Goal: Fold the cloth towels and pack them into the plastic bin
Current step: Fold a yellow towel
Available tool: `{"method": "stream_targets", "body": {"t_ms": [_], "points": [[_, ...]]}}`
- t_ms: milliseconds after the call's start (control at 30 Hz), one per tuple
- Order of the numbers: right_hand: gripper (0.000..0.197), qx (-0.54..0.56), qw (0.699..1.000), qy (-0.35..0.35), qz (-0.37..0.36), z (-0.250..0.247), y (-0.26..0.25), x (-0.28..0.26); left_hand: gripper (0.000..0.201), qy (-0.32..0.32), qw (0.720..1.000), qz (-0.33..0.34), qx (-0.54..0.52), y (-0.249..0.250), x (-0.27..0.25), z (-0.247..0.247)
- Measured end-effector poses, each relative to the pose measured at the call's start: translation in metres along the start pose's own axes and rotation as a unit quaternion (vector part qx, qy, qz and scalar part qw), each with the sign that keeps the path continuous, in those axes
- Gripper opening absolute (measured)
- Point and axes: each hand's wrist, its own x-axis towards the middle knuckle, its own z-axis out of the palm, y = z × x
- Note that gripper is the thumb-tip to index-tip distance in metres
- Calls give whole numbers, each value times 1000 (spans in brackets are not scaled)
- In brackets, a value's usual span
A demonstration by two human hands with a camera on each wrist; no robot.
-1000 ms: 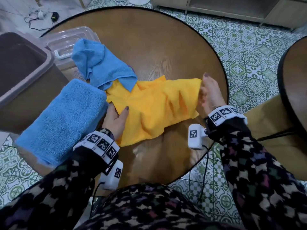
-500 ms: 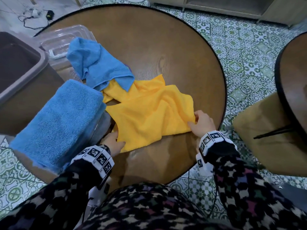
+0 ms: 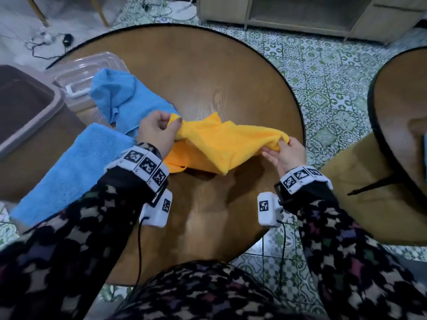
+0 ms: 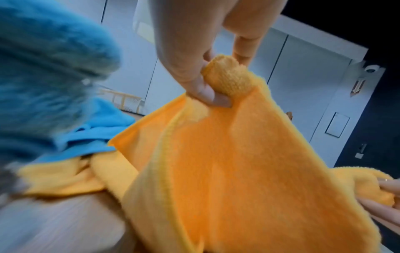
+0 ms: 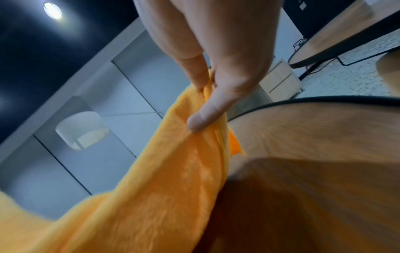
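Both hands pinching yellow towel (image 3: 227, 146) corners, lifted above round table (image 3: 208, 72)

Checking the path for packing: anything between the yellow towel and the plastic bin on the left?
Yes. The folded blue towel lies between the yellow towel and the bin, and a crumpled blue towel sits beside the clear lid. Both the left hand and right hand already pinch the yellow towel's corners, lifted off the table.

— How are the hands set?
— The left hand (image 3: 155, 134) is raised, thumb and fingers pinching a bunched corner. The right hand (image 3: 284, 154) sits lower, thumb (image 5: 202, 120) pressed against curled fingers, both wrists apart.
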Motion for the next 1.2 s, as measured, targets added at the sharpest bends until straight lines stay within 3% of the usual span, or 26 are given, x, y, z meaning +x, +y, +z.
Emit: {"method": "stream_targets", "body": {"t_ms": [100,200,267,333,433,467,533,567,633,700,767,833,933,1067,1200], "points": [[15,99,990,-12,-95,13,-31,-5,19,62,995,79,-11,27,13,4],[17,158,977,-8,-141,7,-52,-8,16,138,976,163,-44,45,13,-4],[15,148,977,23,-153,-6,-50,-8,15,161,970,165,-70,37,10,-11],[17,21,983,76,-168,-24,-34,-6,14,157,980,104,-59,11,1,-13],[28,-311,937,105,-121,-53,10,2,11,85,995,-23,42,-36,-27,-8],[34,-383,915,91,-83,-61,24,2,21,43,991,-74,101,-49,-36,-7],[41,-463,883,60,-38,-73,47,-3,40,-74,952,-191,227,-70,-53,-7],[41,-465,883,52,-34,-77,53,-8,45,-140,918,-234,288,-77,-58,-9],[41,-436,897,53,-53,-79,60,-16,40,-229,862,-254,375,-90,-64,-15],[43,-390,916,75,-58,-76,56,-20,32,-253,841,-238,416,-95,-66,-18],[39,-337,937,81,-38,-70,50,-19,36,-263,836,-228,424,-93,-66,-20],[40,-313,947,66,-33,-66,44,-16,33,-269,837,-234,414,-85,-66,-19],[45,-348,932,32,-97,-64,41,-13,33,-260,861,-228,372,-74,-73,-17],[47,-428,897,-17,-110,-67,45,-13,33,-139,920,-190,313,-75,-85,-21],[42,-341,934,-58,-89,-65,44,-12,28,-52,947,-135,287,-77,-90,-23]]}}
